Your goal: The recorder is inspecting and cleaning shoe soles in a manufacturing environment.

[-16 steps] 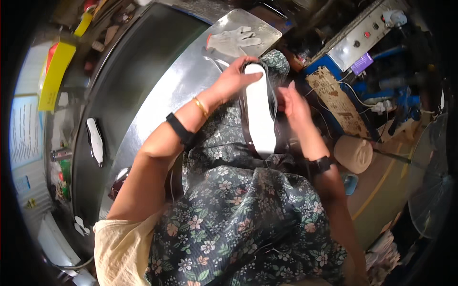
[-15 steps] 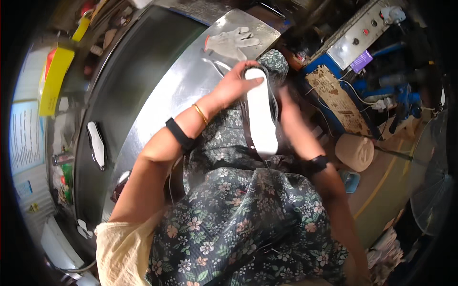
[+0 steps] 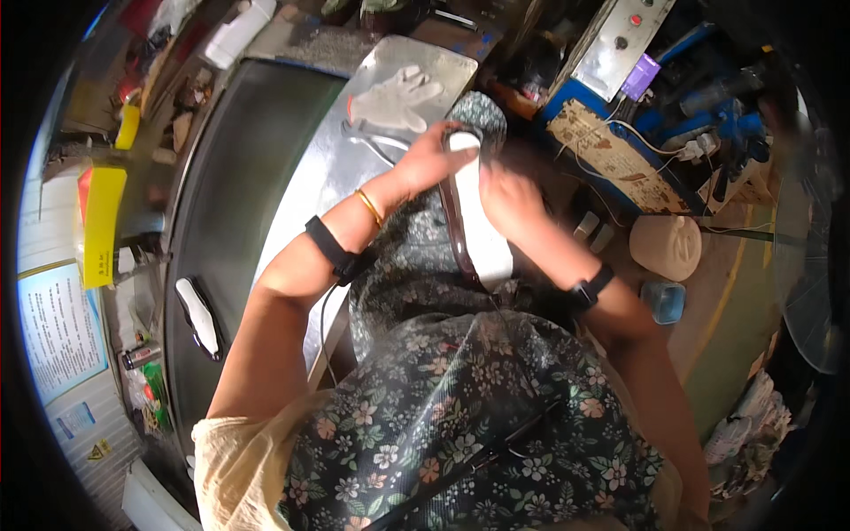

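A shoe (image 3: 482, 239) lies bottom up over my lap, its long white underside facing me and a dark brown glossy side showing along its left edge. My left hand (image 3: 432, 165) is closed around the shoe's far end, with the thumb across the white surface. Against the right edge of the shoe is my right hand (image 3: 513, 202), a little blurred, its fingers curled together. What those fingers pinch, if anything, is hidden. Beyond the left hand, a white work glove (image 3: 396, 97) rests on the metal table (image 3: 328, 164).
To the left runs a dark conveyor belt (image 3: 257, 150) carrying another shoe (image 3: 198, 319), white side up. A blue machine with a control panel (image 3: 624, 44) stands at the far right. Below it are a beige plastic jug (image 3: 666, 248) and a small blue container (image 3: 664, 302).
My right hand has come in from beside the shoe onto its right edge, fingers curling. My left hand keeps its hold. The whole view has shifted, and the belt's shoe appears lower.
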Demonstrator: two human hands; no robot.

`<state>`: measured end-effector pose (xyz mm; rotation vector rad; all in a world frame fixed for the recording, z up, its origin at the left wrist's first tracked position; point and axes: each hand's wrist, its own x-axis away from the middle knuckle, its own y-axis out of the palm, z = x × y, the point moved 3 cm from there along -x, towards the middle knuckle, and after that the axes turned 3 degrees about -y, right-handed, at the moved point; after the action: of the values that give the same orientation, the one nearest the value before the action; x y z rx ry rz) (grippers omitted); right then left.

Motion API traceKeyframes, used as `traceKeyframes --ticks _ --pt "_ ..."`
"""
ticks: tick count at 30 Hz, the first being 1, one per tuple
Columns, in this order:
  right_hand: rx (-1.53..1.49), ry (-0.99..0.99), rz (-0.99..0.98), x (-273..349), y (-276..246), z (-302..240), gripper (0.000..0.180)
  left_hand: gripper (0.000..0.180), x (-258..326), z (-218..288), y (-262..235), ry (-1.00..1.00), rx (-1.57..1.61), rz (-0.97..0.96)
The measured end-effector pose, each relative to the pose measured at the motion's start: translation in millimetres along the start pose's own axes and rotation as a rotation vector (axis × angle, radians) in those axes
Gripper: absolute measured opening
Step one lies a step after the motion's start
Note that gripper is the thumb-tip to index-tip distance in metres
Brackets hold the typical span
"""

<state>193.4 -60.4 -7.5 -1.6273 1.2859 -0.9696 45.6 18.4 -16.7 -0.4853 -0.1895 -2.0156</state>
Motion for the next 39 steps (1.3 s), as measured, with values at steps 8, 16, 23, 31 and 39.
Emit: traceKeyframes --ticks 8,16,23,31,39 --pt "-1.466 0.099 -0.105 14.2 31.8 -1.4 0.059 0.050 49.1 0.8 11.6 -0.199 0.023 0.453" --pt "-1.063 0.094 -0.012 1.1 42.4 -32.6 0.081 0.034 68.2 41.5 -3.4 0.048 -1.489 0.269" --pt "-1.063 0.023 -0.054 21.1 32.3 -18.9 0.080 0.043 117.2 -40.8 14.0 0.206 -0.725 0.586" --pt "-1.040 0.422 -0.115 -96.8 -1.2 13.1 0.066 0.088 8.8 -4.8 -60.5 -0.171 -0.162 0.402" --pt "-0.237 -0.086 0.221 -116.1 7.5 -7.0 0.031 0.064 7.9 46.7 -19.5 -0.120 -1.106 0.279"
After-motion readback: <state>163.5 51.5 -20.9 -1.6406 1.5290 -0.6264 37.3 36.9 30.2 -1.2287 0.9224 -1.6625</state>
